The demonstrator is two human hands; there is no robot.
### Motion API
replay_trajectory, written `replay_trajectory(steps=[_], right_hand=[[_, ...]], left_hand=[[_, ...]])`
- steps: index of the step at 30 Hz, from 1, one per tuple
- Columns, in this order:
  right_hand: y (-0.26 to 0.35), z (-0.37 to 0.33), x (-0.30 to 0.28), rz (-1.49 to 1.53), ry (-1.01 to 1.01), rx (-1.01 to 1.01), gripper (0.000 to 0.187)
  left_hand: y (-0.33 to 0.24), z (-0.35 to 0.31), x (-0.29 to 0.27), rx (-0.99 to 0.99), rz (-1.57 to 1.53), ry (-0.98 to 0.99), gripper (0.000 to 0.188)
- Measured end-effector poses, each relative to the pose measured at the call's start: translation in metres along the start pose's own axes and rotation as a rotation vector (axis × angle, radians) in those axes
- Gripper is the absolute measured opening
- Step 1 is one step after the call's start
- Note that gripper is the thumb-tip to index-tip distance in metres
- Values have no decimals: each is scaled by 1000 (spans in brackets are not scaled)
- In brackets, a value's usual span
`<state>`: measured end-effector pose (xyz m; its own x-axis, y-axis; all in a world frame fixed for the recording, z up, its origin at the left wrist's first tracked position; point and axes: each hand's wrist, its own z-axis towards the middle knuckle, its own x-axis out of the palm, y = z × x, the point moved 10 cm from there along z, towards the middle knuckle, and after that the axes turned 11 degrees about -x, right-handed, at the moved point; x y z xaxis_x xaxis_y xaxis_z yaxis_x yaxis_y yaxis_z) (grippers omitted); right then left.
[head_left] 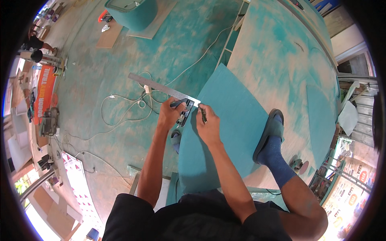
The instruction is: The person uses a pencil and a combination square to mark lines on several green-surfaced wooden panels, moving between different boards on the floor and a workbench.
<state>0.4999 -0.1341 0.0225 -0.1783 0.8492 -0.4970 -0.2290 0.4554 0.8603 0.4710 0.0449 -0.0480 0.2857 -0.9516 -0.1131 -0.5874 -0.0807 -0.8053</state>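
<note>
In my left hand is a measuring square with a long metal blade and a dark head. Its blade points up and left, past the edge of a teal curved panel, while the head end lies at that panel's left edge. Closed fingers of my right hand pinch a short, dark, pen-like tool beside the end of the blade. What kind of tool it is, I cannot make out. The panel slopes down toward my lap.
My sandalled foot rests at the panel's right edge, on a large teal-stained board. A white cord lies tangled on the stained floor at left. A teal tub-like piece stands farther off. A person's arm shows at far left.
</note>
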Motion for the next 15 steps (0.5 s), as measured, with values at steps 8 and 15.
replay_trajectory(steps=[8, 15], right_hand=[[19, -31, 3, -16, -15, -54, 18], [19, -53, 17, -11, 81, -42, 21]], left_hand=[[25, -34, -13, -29, -56, -17, 16], [47, -60, -23, -65, -62, -46, 16]])
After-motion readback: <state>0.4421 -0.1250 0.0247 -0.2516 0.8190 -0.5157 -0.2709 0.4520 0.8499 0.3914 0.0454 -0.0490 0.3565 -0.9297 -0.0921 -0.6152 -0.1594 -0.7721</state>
